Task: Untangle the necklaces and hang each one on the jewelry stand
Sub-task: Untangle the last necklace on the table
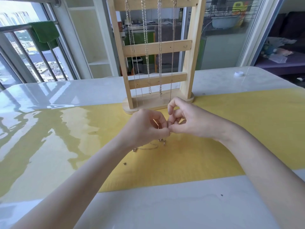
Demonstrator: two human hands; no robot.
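One wooden stand (155,48) has three crossbars, and four chains (159,47) hang from the top one. One more chain (148,147) lies on the one yellow mat (231,129). Two hands meet over it, left (146,126) and right (186,119), and one white cap (238,74) sits on the table.

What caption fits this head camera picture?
Both hands pinch a tangled necklace before a wooden stand holding four chains.
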